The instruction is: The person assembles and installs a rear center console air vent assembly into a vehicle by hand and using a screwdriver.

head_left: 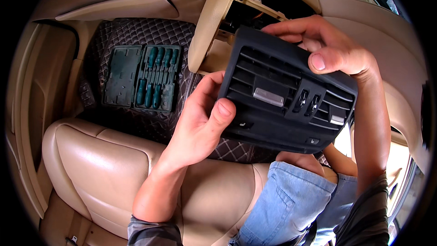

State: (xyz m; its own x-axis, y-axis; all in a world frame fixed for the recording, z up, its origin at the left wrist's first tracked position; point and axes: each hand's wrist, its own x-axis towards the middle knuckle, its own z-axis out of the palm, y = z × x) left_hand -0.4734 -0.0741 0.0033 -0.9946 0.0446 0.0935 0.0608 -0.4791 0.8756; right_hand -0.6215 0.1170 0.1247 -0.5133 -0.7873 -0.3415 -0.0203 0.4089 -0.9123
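Note:
Between both hands I hold a black car air vent panel [273,123], tilted, its slatted face toward me. It has two silver slider tabs, a pair of thumbwheels in the middle and small buttons along the lower edge. My left hand [200,123] grips its left end, thumb on the front and fingers behind. My right hand [327,48] clasps the upper edge, thumb on top, the other fingers partly hidden behind. Beyond the panel stands the beige centre console [211,25], with an open cavity where dark parts and a bit of wire show.
An open dark green case [120,75] of green-handled screwdrivers [155,75] lies on the quilted dark floor mat [136,29] at left. A beige leather rear seat [100,159] spans the near side. Front seat backs rise beyond; my legs in blue jeans [291,196] are at lower right.

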